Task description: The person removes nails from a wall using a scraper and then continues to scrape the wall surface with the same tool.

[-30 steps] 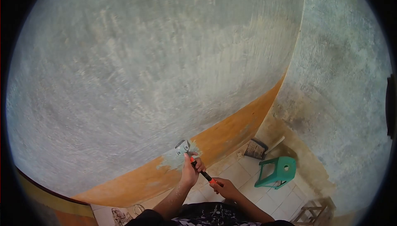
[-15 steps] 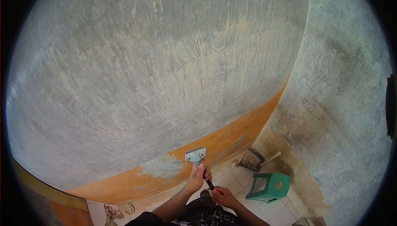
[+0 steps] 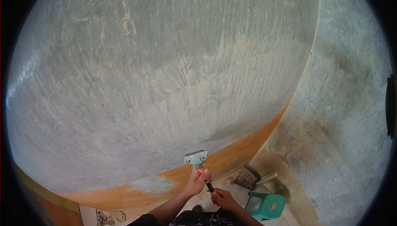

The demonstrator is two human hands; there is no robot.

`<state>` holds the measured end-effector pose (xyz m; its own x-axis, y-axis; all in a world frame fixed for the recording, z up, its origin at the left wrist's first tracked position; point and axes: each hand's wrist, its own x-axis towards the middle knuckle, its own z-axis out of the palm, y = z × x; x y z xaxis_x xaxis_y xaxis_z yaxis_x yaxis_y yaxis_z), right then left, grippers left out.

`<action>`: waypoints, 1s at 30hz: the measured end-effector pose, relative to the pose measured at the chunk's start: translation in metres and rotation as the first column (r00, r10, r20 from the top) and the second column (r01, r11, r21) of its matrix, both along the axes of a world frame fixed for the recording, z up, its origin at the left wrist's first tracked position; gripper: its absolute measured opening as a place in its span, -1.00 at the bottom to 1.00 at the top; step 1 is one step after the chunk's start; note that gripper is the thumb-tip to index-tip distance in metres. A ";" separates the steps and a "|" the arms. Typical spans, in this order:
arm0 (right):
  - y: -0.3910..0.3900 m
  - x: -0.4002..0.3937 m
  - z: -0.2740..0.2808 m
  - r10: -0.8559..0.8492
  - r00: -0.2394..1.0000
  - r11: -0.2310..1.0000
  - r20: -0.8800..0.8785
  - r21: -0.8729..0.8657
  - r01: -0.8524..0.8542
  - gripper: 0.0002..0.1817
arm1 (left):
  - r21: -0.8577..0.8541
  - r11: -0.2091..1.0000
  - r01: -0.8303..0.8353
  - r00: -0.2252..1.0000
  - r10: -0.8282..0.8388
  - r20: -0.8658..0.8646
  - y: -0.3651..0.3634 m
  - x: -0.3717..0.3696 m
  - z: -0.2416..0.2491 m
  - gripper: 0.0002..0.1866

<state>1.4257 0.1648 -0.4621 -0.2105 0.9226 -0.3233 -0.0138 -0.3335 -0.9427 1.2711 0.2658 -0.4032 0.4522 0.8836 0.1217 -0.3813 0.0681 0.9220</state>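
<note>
A long-handled scraper (image 3: 196, 158) with a wide grey head and a red and black handle is held in front of the wall. My left hand (image 3: 197, 180) is closed around the handle just below the head. Lower down, my right hand (image 3: 222, 198) is wrapped round the handle's end. Behind the scraper head rises the rough grey wall (image 3: 165, 102), streaked with pale marks. An orange painted band (image 3: 240, 149) runs along its lower part, with a pale bare patch (image 3: 154, 184). Whether the blade touches the wall I cannot tell.
On the tiled floor at the lower right are a green plastic stool (image 3: 269, 206) and a dark dustpan-like container (image 3: 247, 177) beside a light stick (image 3: 267, 178). A ring-shaped object (image 3: 120, 216) and crumpled debris (image 3: 103, 217) lie at the lower left. Another wall (image 3: 343, 102) adjoins on the right.
The view has tilted upward, so the stool, container and orange band sit lower in the frame. My left hand's grip has shifted slightly, showing red handle below the scraper head.
</note>
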 end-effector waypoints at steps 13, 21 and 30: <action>0.092 0.154 0.050 0.189 0.981 0.982 -0.034 0.005 -0.189 -0.63 | 0.043 0.993 -0.114 0.992 0.111 0.066 0.063 0.131 0.064 -0.69; 0.138 0.176 0.106 0.513 0.673 0.856 -0.533 0.263 -0.444 -0.42 | 0.185 0.967 -0.176 0.975 0.144 0.170 0.085 0.146 0.171 -0.65; 0.160 0.183 0.171 0.577 0.661 0.814 -0.480 0.406 -0.416 -0.35 | 0.202 0.935 -0.291 0.956 0.276 0.096 0.105 0.173 0.246 -0.74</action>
